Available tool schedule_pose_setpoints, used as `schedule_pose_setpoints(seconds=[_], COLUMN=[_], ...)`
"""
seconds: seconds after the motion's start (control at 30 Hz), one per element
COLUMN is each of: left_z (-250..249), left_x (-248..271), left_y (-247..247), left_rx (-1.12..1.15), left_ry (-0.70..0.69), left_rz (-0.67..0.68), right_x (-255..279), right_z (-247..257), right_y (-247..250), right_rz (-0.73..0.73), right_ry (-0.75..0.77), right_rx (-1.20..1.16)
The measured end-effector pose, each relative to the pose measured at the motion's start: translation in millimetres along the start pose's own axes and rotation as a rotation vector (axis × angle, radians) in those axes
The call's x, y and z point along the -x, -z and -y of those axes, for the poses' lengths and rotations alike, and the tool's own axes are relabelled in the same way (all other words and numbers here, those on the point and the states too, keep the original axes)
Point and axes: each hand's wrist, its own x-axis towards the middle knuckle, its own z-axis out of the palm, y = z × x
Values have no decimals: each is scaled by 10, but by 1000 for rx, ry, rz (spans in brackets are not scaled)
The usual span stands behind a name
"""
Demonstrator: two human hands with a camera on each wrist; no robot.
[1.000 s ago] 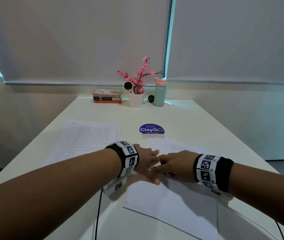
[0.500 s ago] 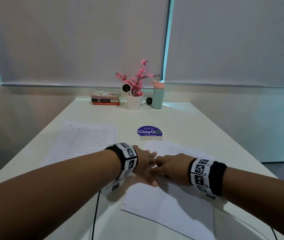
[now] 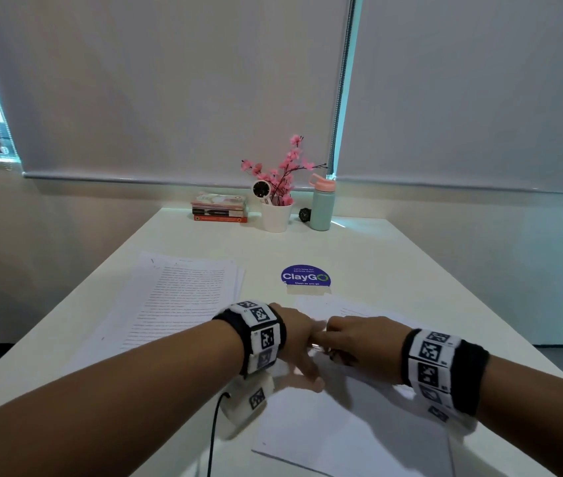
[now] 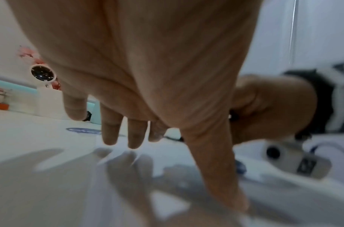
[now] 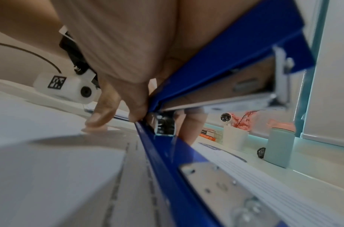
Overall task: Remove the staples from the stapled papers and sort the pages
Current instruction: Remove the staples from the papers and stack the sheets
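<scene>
On the white table [image 3: 393,256], just nearer you than the ClayGo sticker [image 3: 305,275], your left hand [image 3: 295,342] presses the papers [image 3: 348,435] with fingers spread; your right hand [image 3: 359,342] grips a blue stapler [image 5: 235,50]. Blinds [image 3: 176,84] behind.

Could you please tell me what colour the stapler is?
Blue stapler, clearest in the right wrist view.

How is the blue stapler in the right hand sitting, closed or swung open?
Swung open: in the right wrist view the blue stapler has its top arm lifted away from its base, which lies along the papers, gripped by the right hand.
</scene>
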Motion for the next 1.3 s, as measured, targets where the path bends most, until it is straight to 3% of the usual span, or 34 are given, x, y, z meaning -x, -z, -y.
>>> schedule_pose_setpoints(seconds=[0.2,0.33,0.47,0.67,0.73,0.83,0.9,1.03,1.13,1.3], left_z=[118,106,57,44,39,83,106,52,22,15], left_x=[82,95,69,22,5,-26,-26,-27,-32,-39], left_y=[128,59,4,32,41,56,51,-86,-180,-153], left_rx=[291,647,774,942,903,596,411,120,17,-71], left_ry=[86,85,90,143,163,188,161,20,-2,-40], left_rz=[-41,-39,-31,-32,-93,-248,-282,-155,-43,24], right_x=[157,158,170,253,259,184,59,-320,-613,-943], right_z=[-51,-47,-52,-88,-131,-325,-544,-1034,-1258,-1397], right_y=[-76,-96,-120,-49,28,127,162,138,66,-87], right_rz=[1,-57,-120,-45,9,45,57,112,159,245], right_ry=[-130,-95,-6,-26,-61,-113,-165,-292,-380,-454], right_rx=[-47,9,65,108,115,111,88,70,95,74])
